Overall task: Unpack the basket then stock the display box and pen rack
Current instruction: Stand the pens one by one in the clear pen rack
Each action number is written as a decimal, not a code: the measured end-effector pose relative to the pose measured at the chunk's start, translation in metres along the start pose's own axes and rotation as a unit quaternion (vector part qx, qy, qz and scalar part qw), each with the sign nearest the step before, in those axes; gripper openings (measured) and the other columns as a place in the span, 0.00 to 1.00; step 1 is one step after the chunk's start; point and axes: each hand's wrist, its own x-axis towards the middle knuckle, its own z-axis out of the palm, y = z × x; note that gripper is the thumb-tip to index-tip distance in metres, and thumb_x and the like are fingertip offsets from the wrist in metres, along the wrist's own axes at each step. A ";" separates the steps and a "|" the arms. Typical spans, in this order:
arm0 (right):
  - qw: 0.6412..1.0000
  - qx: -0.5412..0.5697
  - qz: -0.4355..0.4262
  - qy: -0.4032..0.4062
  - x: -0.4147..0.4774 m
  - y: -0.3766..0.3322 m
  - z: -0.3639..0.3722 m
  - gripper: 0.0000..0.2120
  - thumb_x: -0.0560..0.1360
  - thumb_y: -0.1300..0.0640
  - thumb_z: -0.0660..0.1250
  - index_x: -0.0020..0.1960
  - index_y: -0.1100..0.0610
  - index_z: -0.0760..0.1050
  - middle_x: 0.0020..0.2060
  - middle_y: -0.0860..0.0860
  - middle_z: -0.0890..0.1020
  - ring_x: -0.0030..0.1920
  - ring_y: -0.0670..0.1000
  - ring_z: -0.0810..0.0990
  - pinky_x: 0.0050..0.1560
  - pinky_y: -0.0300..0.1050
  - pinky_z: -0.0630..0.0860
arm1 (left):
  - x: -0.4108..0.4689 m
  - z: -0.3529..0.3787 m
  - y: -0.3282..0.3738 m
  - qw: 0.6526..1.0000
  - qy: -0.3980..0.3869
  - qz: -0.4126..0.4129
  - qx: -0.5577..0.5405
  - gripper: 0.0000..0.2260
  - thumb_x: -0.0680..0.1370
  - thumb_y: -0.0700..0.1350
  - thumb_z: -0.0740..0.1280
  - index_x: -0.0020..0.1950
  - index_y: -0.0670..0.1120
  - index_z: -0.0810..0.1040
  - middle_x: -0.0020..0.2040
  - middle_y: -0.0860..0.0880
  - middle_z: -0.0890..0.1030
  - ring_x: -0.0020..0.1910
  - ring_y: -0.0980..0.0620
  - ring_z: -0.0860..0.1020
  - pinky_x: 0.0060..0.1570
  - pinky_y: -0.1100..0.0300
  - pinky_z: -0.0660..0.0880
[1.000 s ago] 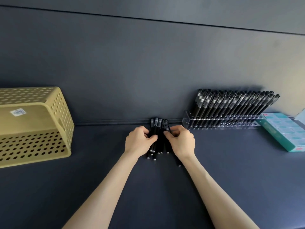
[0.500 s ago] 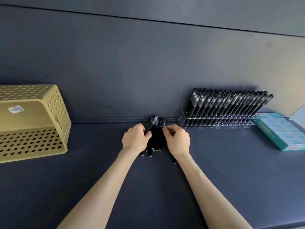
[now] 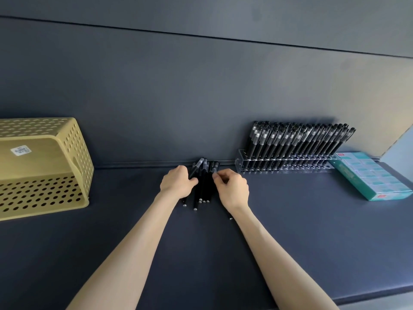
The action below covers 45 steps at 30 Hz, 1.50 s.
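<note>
Yellow perforated basket [image 3: 44,166]; black pens [image 3: 204,182]; teal box [image 3: 371,175]; dark grey table [image 3: 312,231].

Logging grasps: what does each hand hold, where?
The left hand grips a slim black plastic pen about mid-barrel; the right hand pinches a second black pen near its far end.

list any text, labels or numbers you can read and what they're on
Nothing can be quoted.
White sticker on the yellow perforated plastic basket: print too blurred.
Red tags on the teal cardboard display box: too small.
Grey bands on the black pens in the clear plastic rack: illegible.
</note>
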 end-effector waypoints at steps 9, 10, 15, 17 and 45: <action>0.965 0.257 -0.049 -0.033 0.002 -0.002 -0.030 0.05 0.78 0.59 0.63 0.51 0.54 0.77 0.35 0.47 0.83 0.39 0.44 0.79 0.46 0.37 0.73 | -0.030 -0.003 0.013 0.963 0.007 0.091 -0.254 0.08 0.83 0.48 0.52 0.47 0.46 0.65 0.35 0.48 0.74 0.29 0.52 0.72 0.30 0.58 0.71; 0.958 0.275 -0.067 -0.036 0.003 -0.003 -0.040 0.06 0.79 0.60 0.62 0.51 0.53 0.76 0.35 0.47 0.83 0.39 0.44 0.79 0.45 0.37 0.73 | -0.035 -0.002 0.023 0.949 -0.002 0.104 -0.297 0.08 0.83 0.48 0.53 0.45 0.47 0.64 0.33 0.49 0.71 0.25 0.55 0.68 0.25 0.60 0.68; 0.929 0.343 -0.129 -0.041 0.016 0.007 -0.097 0.12 0.80 0.62 0.60 0.60 0.50 0.71 0.37 0.48 0.84 0.39 0.45 0.81 0.40 0.36 0.76 | -0.056 0.019 0.071 0.888 -0.068 0.118 -0.439 0.12 0.80 0.52 0.60 0.48 0.43 0.74 0.27 0.56 0.64 0.23 0.57 0.58 0.22 0.64 0.54; 0.924 0.351 -0.147 -0.038 0.022 0.020 -0.119 0.13 0.80 0.63 0.59 0.60 0.48 0.70 0.37 0.48 0.84 0.38 0.46 0.81 0.40 0.37 0.76 | -0.061 0.033 0.089 0.881 -0.087 0.126 -0.448 0.14 0.79 0.53 0.64 0.44 0.42 0.75 0.24 0.57 0.61 0.22 0.57 0.57 0.20 0.65 0.54; 0.937 0.224 -0.256 0.085 0.135 0.091 -0.214 0.14 0.76 0.60 0.66 0.59 0.48 0.71 0.43 0.44 0.79 0.37 0.45 0.79 0.39 0.27 0.69 | -0.048 0.164 0.202 0.864 0.136 0.108 -0.472 0.12 0.82 0.50 0.57 0.45 0.46 0.76 0.28 0.53 0.62 0.27 0.55 0.59 0.25 0.66 0.59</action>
